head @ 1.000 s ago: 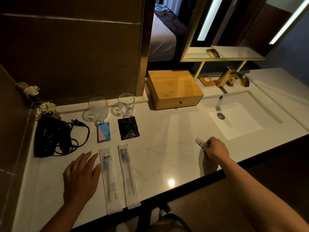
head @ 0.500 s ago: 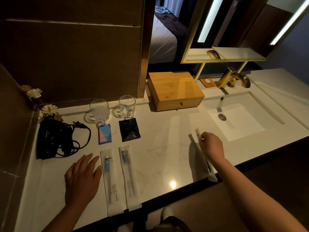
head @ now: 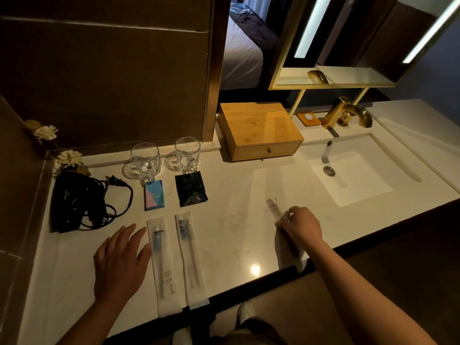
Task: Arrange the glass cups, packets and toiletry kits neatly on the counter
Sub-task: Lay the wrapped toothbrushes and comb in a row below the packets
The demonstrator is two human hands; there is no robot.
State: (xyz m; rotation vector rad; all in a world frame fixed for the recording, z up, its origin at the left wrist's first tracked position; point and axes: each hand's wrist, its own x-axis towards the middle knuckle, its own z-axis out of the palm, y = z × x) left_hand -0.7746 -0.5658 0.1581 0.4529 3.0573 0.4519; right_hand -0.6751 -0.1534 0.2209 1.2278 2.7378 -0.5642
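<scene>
Lying flat on the white marble counter [head: 224,235], a long clear-wrapped toiletry kit [head: 273,210] is being pinched near its middle by the right hand [head: 301,226], the fingers being closed in a narrow grip on it; its near end is reaching the counter's front edge, left of the white rectangular sink [head: 353,178]. The left hand [head: 119,257] is being held open and flat, fingers spread wide, gripping nothing, just left of two matching wrapped toothbrush kits [head: 179,260] that are lying side by side at the near edge. Beyond these, a blue and pink packet [head: 153,194] and a black foil packet [head: 191,189] are being kept in a row, with two clear glass cups [head: 145,159] standing behind them near the wall. A black hair dryer with coiled cord [head: 74,202] is sitting at far left, and a wooden drawer box [head: 258,130] is standing right of the cups.
</scene>
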